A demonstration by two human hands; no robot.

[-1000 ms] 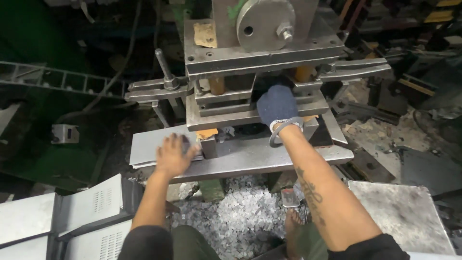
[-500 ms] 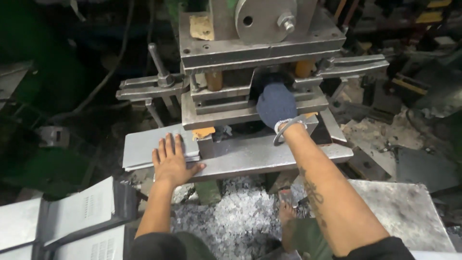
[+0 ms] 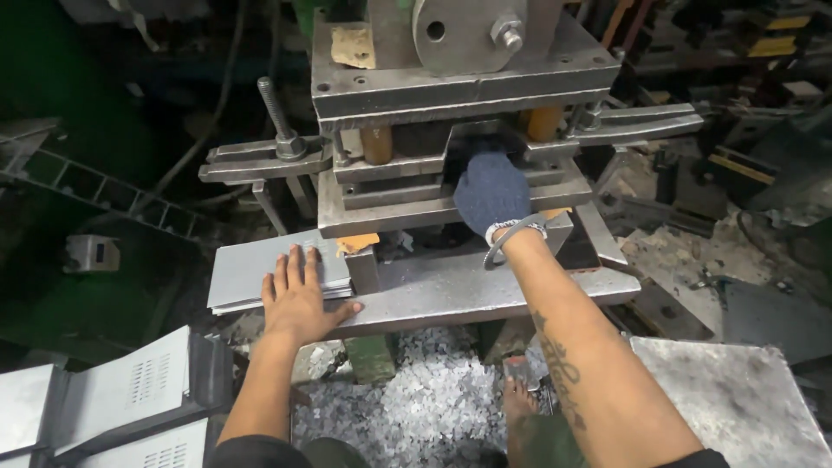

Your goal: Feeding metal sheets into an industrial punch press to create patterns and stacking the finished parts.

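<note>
the left hand (image 3: 299, 293) lies flat, fingers spread, on a stack of grey metal sheets (image 3: 251, 270) at the left of the press bed (image 3: 451, 290). the right hand (image 3: 491, 192), in a dark blue glove, reaches into the press die (image 3: 407, 186); its grip cannot be told. metal scrap (image 3: 416, 407) lies below.

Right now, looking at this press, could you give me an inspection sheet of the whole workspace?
Surface: steel press bed, scuffed, bare in front.
Job's things: stack of flat grey metal sheets at the bed's left; die block above.
Clutter: heap of small metal offcuts below; perforated panels lower left.
Hands: left hand flat on the sheets; right hand, in a dark glove, reaching into the die opening.
Cables: dark hoses behind, left.
Surroundings: scrap metal at right.
</note>
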